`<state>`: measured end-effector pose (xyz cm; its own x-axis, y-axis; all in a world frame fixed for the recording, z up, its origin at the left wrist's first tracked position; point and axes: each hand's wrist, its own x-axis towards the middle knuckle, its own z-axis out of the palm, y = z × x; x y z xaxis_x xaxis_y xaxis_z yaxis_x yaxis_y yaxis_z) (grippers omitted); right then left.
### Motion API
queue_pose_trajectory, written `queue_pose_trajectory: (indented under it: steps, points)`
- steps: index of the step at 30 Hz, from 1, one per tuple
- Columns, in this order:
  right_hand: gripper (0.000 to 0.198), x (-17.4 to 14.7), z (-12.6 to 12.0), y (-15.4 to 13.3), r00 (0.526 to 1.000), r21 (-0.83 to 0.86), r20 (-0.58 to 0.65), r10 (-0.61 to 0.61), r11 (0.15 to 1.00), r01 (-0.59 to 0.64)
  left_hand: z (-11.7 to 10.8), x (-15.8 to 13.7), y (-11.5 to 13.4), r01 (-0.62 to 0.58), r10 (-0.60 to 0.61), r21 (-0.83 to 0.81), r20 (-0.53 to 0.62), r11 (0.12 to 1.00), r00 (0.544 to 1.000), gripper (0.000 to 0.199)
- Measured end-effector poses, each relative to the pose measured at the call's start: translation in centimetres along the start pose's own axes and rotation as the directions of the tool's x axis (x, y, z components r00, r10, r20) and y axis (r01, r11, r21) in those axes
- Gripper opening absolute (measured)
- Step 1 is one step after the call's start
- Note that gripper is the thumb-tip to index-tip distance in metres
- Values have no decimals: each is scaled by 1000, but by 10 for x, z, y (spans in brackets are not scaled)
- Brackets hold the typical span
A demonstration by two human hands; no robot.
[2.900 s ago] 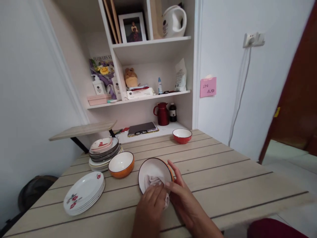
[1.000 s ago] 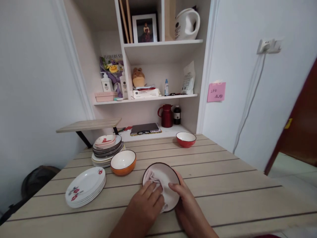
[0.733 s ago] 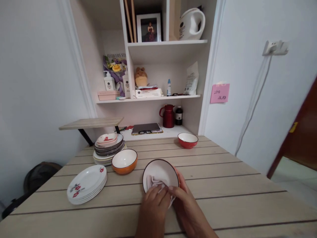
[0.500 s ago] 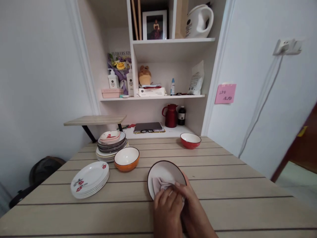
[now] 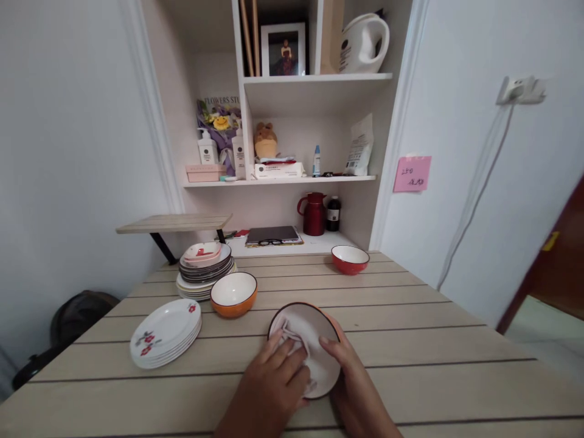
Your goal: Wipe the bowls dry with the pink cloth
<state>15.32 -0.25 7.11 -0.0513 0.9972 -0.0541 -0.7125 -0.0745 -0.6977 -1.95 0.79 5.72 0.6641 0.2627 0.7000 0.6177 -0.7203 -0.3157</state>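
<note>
A bowl (image 5: 319, 359) with a white inside and dark rim is tilted toward me above the front of the table. My right hand (image 5: 353, 371) grips its right side, thumb over the rim and fingers behind. Inside the bowl, my left hand (image 5: 276, 377) presses a pale cloth (image 5: 292, 334) against the left part of the inner wall. The cloth is bunched under its fingers. An orange bowl (image 5: 233, 295) stands upright to the left, beyond my left hand. Farther back on the right sits a red bowl (image 5: 350, 260).
Flowered white plates (image 5: 165, 333) are stacked at the left. Behind them rises a stack of dark-edged plates (image 5: 205, 272) topped by small pink-rimmed dishes (image 5: 202, 250). A small raised wooden stand (image 5: 176, 223) overhangs the table's back left. A red jug (image 5: 314, 214) stands in the shelf unit behind.
My left hand has slid with the cloth from the bowl's lower middle to its left side. The bowl has come slightly lower and nearer. My right hand keeps its hold.
</note>
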Motion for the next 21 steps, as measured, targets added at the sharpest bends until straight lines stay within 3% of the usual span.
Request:
queue_pose_trajectory:
  steps: [5,7,13,15,19,21]
  points:
    - [80,3,-1,-1,999,-14,-51,13,1000,-13,3,4,-3,-20,21,50,-12,999,1000,22]
    - [86,3,-2,-2,998,-16,-68,12,1000,-13,8,5,4,12,-7,80,-59,997,998,15]
    - [93,3,-3,-5,1000,9,-28,6,1000,-5,23,13,31,137,-112,78,-264,988,958,31]
    - [81,2,-3,-6,1000,5,-21,7,1000,-7,25,19,37,167,-147,60,-254,984,956,32]
    - [37,2,-6,-8,997,53,-60,39,998,-36,31,31,54,238,-237,-25,-232,971,943,37]
    - [33,2,-7,-7,991,95,-116,61,994,-50,38,36,64,303,-316,-92,-327,949,891,42]
